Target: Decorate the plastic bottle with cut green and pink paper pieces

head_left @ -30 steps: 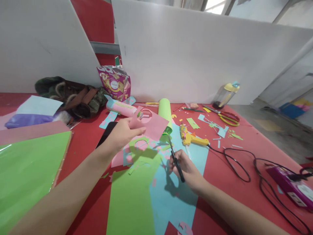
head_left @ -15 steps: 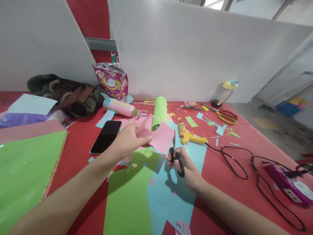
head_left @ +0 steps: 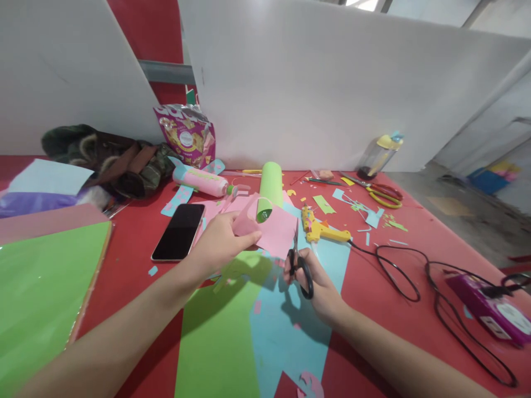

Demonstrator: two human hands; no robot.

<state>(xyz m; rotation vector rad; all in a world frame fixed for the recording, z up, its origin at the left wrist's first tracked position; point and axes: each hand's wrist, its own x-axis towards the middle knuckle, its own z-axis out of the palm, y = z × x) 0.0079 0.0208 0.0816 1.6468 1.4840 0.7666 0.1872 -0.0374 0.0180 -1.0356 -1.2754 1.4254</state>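
Note:
My left hand (head_left: 224,237) pinches a sheet of pink paper (head_left: 277,232) with a rounded hole cut near its upper edge. A pair of black-handled scissors (head_left: 302,271) is in my right hand (head_left: 317,279), blades pointing up beside the paper's right edge; I cannot tell if they touch it. Behind the pink paper lies a green paper-covered tube (head_left: 271,179). Below both hands are a green sheet (head_left: 219,342) and a light blue sheet (head_left: 290,342) with small pink scraps on them.
A yellow glue gun (head_left: 326,229) lies right of the scissors, its black cord running to a purple power strip (head_left: 493,309). A phone (head_left: 179,232) and a pink decorated bottle (head_left: 201,181) are at left. Red-and-yellow-handled scissors (head_left: 385,196) and a clear bottle (head_left: 379,157) stand farther right.
The pink paper has come lower and right, turning so its hole faces the tube. The scissors have swung more upright. The phone beside my left hand now shows fully.

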